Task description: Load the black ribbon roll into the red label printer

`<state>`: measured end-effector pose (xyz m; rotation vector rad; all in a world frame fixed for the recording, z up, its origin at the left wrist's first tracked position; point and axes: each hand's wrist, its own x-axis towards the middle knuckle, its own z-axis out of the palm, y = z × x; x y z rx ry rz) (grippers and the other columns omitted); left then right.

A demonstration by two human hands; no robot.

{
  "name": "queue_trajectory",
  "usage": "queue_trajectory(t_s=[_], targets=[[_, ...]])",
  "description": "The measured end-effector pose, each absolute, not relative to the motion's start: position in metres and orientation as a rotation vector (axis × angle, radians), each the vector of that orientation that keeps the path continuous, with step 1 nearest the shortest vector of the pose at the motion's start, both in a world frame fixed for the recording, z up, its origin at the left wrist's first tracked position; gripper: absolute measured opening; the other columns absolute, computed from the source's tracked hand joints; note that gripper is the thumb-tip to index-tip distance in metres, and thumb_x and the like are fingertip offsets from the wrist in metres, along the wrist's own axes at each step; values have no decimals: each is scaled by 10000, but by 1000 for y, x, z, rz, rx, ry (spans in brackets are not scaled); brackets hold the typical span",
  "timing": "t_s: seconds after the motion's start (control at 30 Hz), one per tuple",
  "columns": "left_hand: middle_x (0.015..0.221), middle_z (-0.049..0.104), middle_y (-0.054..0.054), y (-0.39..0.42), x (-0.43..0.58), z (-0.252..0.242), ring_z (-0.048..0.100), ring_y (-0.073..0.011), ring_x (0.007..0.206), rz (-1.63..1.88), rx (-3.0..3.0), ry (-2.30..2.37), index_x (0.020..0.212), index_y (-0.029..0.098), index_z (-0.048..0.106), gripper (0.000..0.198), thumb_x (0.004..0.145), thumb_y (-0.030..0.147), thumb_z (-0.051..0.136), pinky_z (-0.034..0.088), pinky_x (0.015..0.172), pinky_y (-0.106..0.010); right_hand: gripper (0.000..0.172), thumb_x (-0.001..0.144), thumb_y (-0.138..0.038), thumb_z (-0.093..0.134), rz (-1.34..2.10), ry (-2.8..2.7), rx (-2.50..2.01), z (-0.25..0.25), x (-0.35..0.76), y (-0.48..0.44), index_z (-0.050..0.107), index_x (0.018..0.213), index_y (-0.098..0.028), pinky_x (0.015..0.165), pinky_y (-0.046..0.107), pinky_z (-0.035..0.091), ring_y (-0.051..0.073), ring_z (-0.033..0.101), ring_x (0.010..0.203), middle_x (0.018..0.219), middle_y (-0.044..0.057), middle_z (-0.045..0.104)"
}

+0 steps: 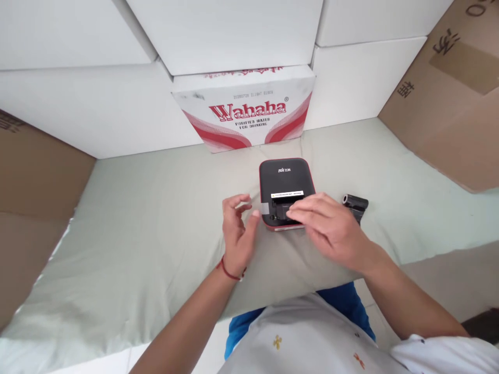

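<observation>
Device (286, 179) before carton (244, 106), clip (355, 203) rightward

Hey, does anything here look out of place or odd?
A small black part lies loose on the cloth, apart from the black device. A white strip sticks out of the device's side by the left hand.

We see a matt black plastic device (286, 176) with a glossy red rim and a white paper sticker (287, 194), on soft, lightly creased pale green cloth (156, 208). The small black plastic part (355, 203) shines slightly. Smooth white carton (245, 109) and dull brown cardboard (440, 104) stand around.
</observation>
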<state>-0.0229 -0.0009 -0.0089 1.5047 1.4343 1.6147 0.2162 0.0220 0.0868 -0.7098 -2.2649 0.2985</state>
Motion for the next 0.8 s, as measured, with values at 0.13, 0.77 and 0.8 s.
queue_trajectory(t_s=[0.13,0.77,0.8], targets=[[1631,538,-56,20,-37,-3,471,-327,1597,1400,1227,1212,1442,381,606,611,893,512,842,489,1256,-515,312,1056,-15,566,209,-2350,-710,78,206,7,774,1275,-92,948,410,695,250,736,1082,1185,144,844],[1849,367,-48,64,-34,-29,497,-329,1626,1224,1223,693,1731,524,285,1092,831,590,900,545,1241,-521,349,1065,-33,546,193,-2316,-839,74,204,-12,785,1295,-140,1049,450,702,262,764,1207,1294,133,842],[1859,345,-47,66,-33,-30,488,-327,1632,1222,1229,677,1728,522,287,1087,833,588,901,541,1245,-523,344,1067,-37,545,206,-2322,-840,77,205,-11,788,1282,-151,1023,440,707,256,768,1186,1282,126,846]])
